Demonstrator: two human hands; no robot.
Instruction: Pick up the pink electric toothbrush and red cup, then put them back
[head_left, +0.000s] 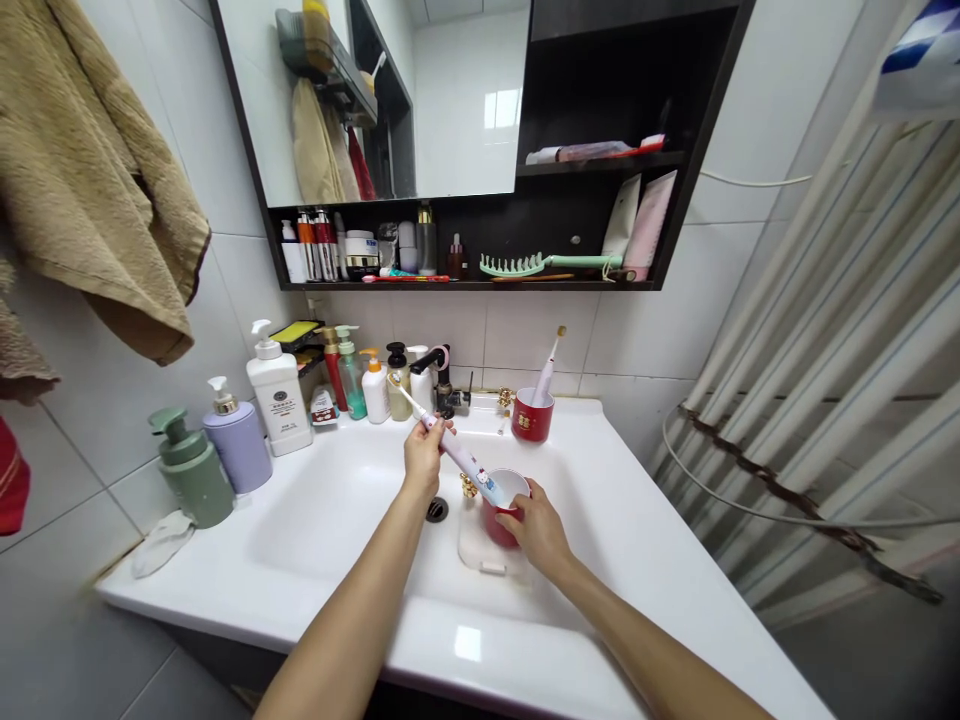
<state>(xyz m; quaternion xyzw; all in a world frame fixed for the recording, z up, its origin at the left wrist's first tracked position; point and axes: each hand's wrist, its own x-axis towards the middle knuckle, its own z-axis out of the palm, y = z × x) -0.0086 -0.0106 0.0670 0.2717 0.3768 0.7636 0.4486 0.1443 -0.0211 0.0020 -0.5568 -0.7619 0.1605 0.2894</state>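
My left hand (424,455) is closed around the neck of a pale electric toothbrush (469,460) with a cartoon figure on its handle. The brush slants down to the right, its head at upper left and its base at the mouth of a red cup (496,525). My right hand (538,528) grips that cup by its right side, low over the sink; the cup's white inside shows. Beneath the cup lies a pale, rounded flat box or tray (472,550) in the basin. A second red cup (531,420), holding another electric toothbrush (545,375), stands on the back right rim.
Around the white sink (322,520) are a black faucet (444,385) and a drain (436,510). Several pump bottles (279,395) line the left and back rim. Above hangs a dark mirror cabinet (465,240) with toiletries. Pipes (817,330) run along the right wall.
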